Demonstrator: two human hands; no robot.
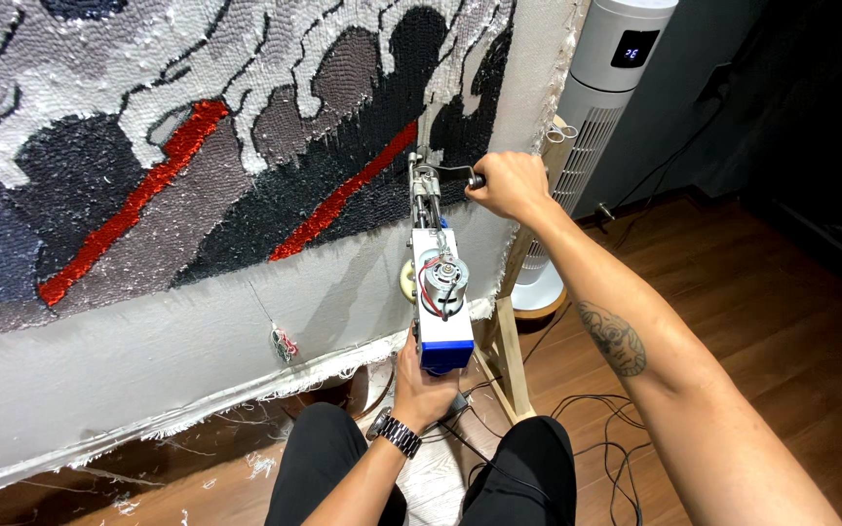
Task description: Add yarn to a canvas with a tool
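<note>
A white and blue tufting gun points its needle end into a stretched cloth with a grey, black and red tufted pattern. My left hand, with a metal wristwatch, grips the gun's lower handle beneath the blue base. My right hand is closed around the black side handle near the gun's tip. The tip sits at the edge of a black tufted patch next to a red stripe.
A white tower fan stands to the right behind the wooden frame leg. Black cables lie on the wooden floor. Small scissors hang on the cloth. My knees in black trousers are below.
</note>
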